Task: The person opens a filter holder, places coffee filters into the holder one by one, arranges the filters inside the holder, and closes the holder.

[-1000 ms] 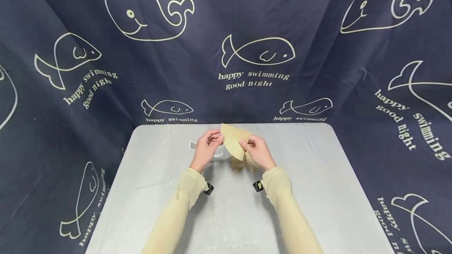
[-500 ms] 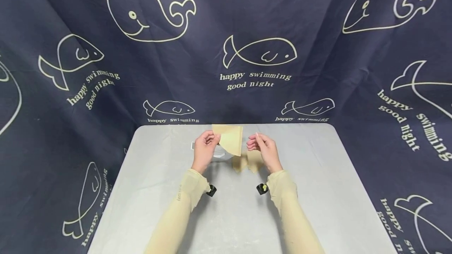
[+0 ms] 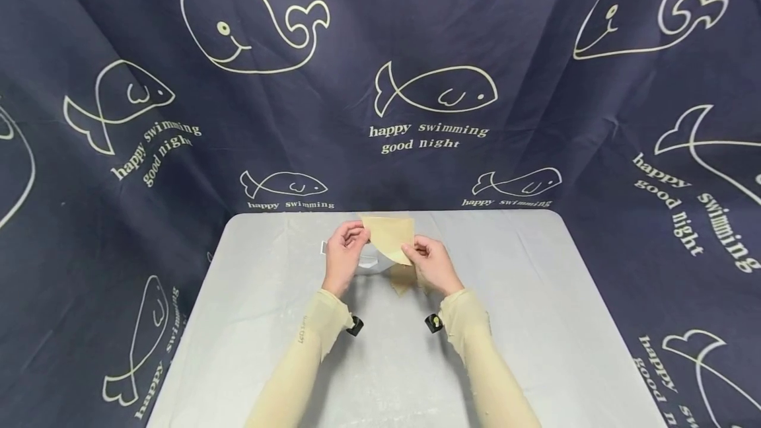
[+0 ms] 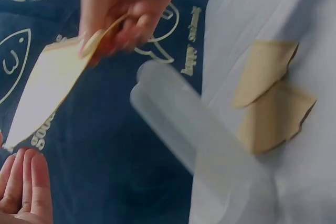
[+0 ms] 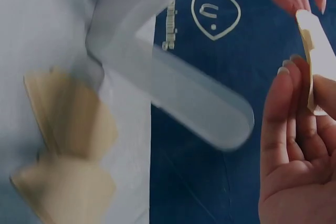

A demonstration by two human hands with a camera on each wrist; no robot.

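Observation:
A light brown cone coffee filter (image 3: 389, 235) is held up over the far part of the table. At its left corner my left hand (image 3: 345, 249) pinches it; in the left wrist view this left hand (image 4: 26, 187) shows straight fingers at the corner, its thumb mostly cut off. My right hand (image 3: 434, 259) pinches the filter's lower right corner between thumb and fingers, as the right hand (image 5: 299, 135) also shows in the right wrist view. Two more coffee filters, one of them this filter (image 4: 265, 66), lie overlapping on the table below.
Behind the held filter stands a translucent whitish plastic piece (image 5: 194, 98) with long rounded arms, partly hidden in the head view. The grey table (image 3: 267, 322) ends at a dark blue curtain (image 3: 428, 18) with fish drawings.
My right hand let go of the coffee filter and moved off to the right, then came back and pinched its lower right corner. The left hand kept hold throughout.

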